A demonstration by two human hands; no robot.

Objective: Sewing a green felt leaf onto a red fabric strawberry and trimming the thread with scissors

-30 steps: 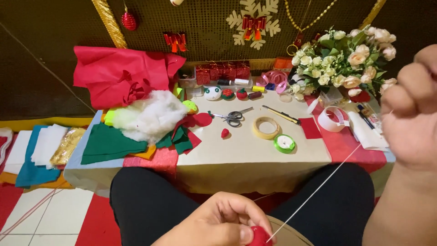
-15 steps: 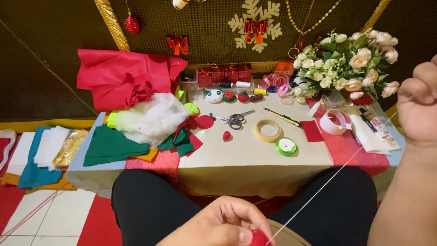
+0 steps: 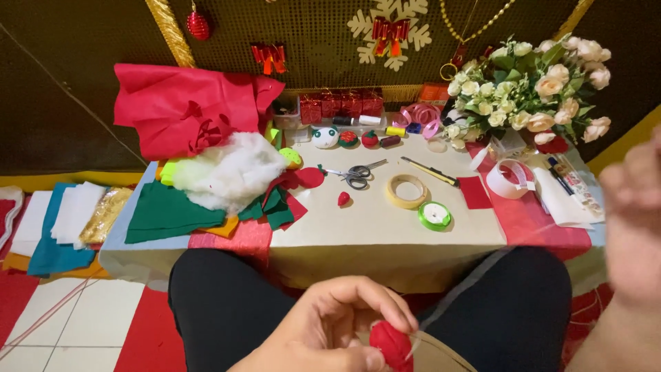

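Note:
My left hand is low in the middle of the view, over my lap in black trousers. Its thumb and fingertips pinch a small stuffed red felt piece. A pale thread, blurred, runs from that piece up and to the right toward my right hand. That hand is at the right edge, blurred by motion, with its fingers curled closed. I cannot make out a needle.
A low table stands past my knees with scissors, a tape roll, a green ribbon spool, white stuffing, red cloth and green felt. Cream flowers stand at the back right. Felt sheets lie on the floor at left.
My right hand has dropped from the upper right to mid-height at the right edge and is now blurred. My left hand keeps its pinch on the red piece.

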